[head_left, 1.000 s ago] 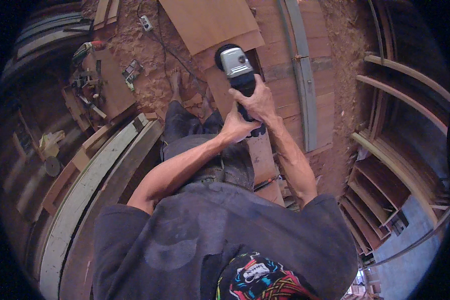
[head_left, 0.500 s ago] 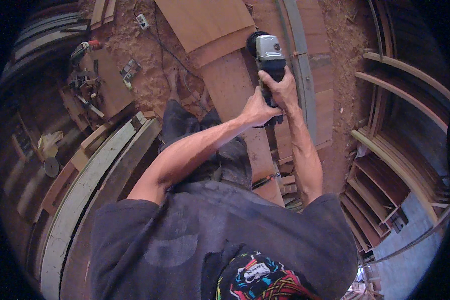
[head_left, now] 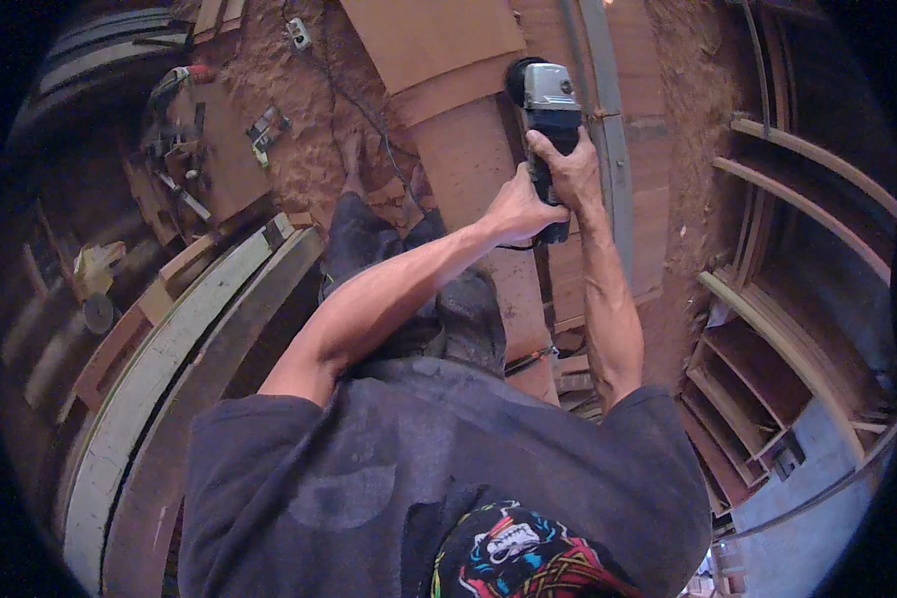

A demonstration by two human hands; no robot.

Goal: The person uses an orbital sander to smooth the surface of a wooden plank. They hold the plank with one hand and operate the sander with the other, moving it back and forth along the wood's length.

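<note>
Grinder (head_left: 553, 92) near a board (head_left: 465, 159)
Left hand (head_left: 518, 209) has fingers clasped round its rear; right hand (head_left: 575, 174) has fingers gripping its middle.

Power tool (head_left: 553, 122): silver head, black body, dark disc (head_left: 516, 82) at the head's left.
Right hand (head_left: 576, 171): wrapped around the black body behind the head.
Left hand (head_left: 518, 211): gripping the rear end, just beside the right hand.
Plank (head_left: 460, 164): reddish-brown, beside the tool, far end meeting a wider sheet (head_left: 429, 40).
Floor (head_left: 693, 199): brown, with dark cable (head_left: 364, 113), white socket block (head_left: 299, 33).
</note>
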